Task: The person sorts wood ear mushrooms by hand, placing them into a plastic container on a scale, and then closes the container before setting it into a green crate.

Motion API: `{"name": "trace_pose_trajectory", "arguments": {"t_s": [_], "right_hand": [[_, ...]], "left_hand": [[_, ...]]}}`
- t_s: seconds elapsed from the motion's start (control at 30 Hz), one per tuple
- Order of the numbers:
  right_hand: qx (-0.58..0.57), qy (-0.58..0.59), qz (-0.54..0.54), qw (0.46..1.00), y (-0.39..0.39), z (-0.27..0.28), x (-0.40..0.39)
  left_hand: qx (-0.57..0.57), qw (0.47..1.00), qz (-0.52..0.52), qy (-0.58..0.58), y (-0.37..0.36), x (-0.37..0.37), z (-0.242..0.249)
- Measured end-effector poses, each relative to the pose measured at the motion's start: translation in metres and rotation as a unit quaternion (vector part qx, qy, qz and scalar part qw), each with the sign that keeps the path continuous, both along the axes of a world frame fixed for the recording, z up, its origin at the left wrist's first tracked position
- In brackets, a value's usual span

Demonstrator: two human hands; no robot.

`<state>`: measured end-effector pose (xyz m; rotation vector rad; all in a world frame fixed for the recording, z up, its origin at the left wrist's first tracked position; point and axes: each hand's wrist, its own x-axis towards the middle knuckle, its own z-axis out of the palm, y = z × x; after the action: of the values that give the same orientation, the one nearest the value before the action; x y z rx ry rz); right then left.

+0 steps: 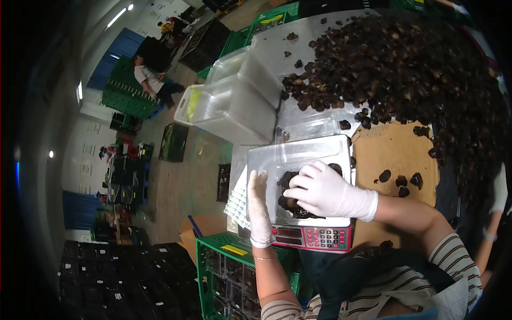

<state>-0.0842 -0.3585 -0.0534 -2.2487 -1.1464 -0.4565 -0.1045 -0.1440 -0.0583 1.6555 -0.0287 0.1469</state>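
A digital scale (pixel 312 238) with a steel weighing plate (pixel 258 160) and a red-rimmed keypad stands in front of me. On the plate lies a clear plastic tray (pixel 278 169), partly hidden, with dark brown mushrooms (pixel 290 207) in it. My right hand (pixel 328 193), in a white glove, reaches over the tray with its fingers curled onto the mushrooms. My left hand (pixel 259 210), gloved too, is upright along the plate's left edge, fingers stretched out and holding nothing. Its palm side faces the tray.
A large mushroom heap (pixel 394 69) covers the table's far right. Loose mushrooms lie on a cardboard sheet (pixel 373 186). Stacked clear trays (pixel 240 106) stand behind the scale. A green crate (pixel 224 245) is below left. A co-worker's gloved hand (pixel 499 192) shows at right.
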Motion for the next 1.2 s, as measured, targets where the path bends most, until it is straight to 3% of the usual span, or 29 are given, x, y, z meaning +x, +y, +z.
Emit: {"name": "trace_pose_trajectory", "arguments": {"t_s": [0.13, 0.23, 0.33, 0.4, 0.43, 0.5, 0.57, 0.63, 0.73, 0.8, 0.83, 0.9, 0.93, 0.97, 1.0, 1.03, 1.07, 1.13, 1.2], "right_hand": [[-0.116, -0.028, -0.021, 0.993, 0.013, 0.007, -0.002], [-0.132, -0.021, -0.008, 0.991, 0.018, 0.001, -0.003], [0.106, 0.019, 0.005, 0.994, 0.001, -0.002, -0.003], [0.223, 0.163, 0.022, 0.961, -0.032, 0.018, -0.008], [0.264, 0.223, 0.021, 0.938, -0.050, 0.019, -0.010], [0.390, 0.435, -0.026, 0.812, -0.087, -0.006, -0.022], [0.510, 0.547, 0.012, 0.663, -0.133, -0.015, -0.036], [0.532, 0.608, 0.005, 0.589, -0.172, -0.024, -0.055], [0.322, 0.592, -0.190, 0.714, -0.227, -0.070, -0.074], [0.140, 0.362, -0.293, 0.874, -0.226, -0.066, -0.074], [0.039, 0.227, -0.333, 0.914, -0.225, -0.062, -0.072], [0.202, 0.347, -0.311, 0.862, -0.195, -0.055, -0.058], [0.198, 0.336, -0.265, 0.882, -0.177, -0.040, -0.050], [0.163, 0.238, -0.210, 0.934, -0.161, -0.036, -0.041], [0.156, 0.189, -0.177, 0.953, -0.138, -0.025, -0.034], [0.160, 0.156, -0.133, 0.966, -0.117, -0.016, -0.026], [0.174, 0.195, -0.063, 0.963, -0.101, -0.012, -0.014], [0.137, 0.090, -0.031, 0.986, -0.061, -0.011, 0.001], [0.041, 0.060, -0.033, 0.997, -0.034, -0.007, 0.010]], "left_hand": [[-0.031, 0.999, 0.001, -0.007, -0.016, -0.007, 0.003], [-0.031, 0.999, 0.007, -0.004, -0.018, -0.007, 0.002], [-0.030, 0.999, 0.012, -0.004, -0.007, -0.008, -0.003], [-0.028, 0.999, 0.023, -0.003, 0.002, -0.010, -0.005], [-0.025, 0.999, 0.026, -0.008, 0.007, -0.012, -0.004], [-0.019, 0.999, 0.033, -0.018, 0.016, -0.015, -0.002], [-0.009, 0.998, 0.060, -0.032, 0.021, -0.018, 0.000], [-0.016, 0.996, 0.082, -0.035, 0.028, -0.020, 0.002], [-0.015, 0.994, 0.103, -0.034, 0.029, -0.022, 0.006], [-0.030, 0.995, 0.086, -0.037, 0.029, -0.021, 0.004], [-0.002, 0.997, 0.065, -0.033, 0.025, -0.020, 0.003], [0.056, 0.998, 0.024, -0.026, 0.014, -0.017, 0.001], [0.076, 0.997, 0.003, -0.029, -0.003, -0.018, 0.006], [0.081, 0.996, -0.025, -0.032, -0.014, -0.020, 0.006], [0.131, 0.990, -0.050, -0.032, -0.025, -0.021, 0.004], [0.181, 0.980, -0.074, -0.033, -0.035, -0.022, 0.002], [0.264, 0.960, -0.081, -0.052, -0.042, -0.020, 0.000], [0.400, 0.910, -0.072, -0.079, -0.053, -0.018, -0.005], [0.440, 0.891, -0.065, -0.090, -0.056, -0.016, -0.009]]}}
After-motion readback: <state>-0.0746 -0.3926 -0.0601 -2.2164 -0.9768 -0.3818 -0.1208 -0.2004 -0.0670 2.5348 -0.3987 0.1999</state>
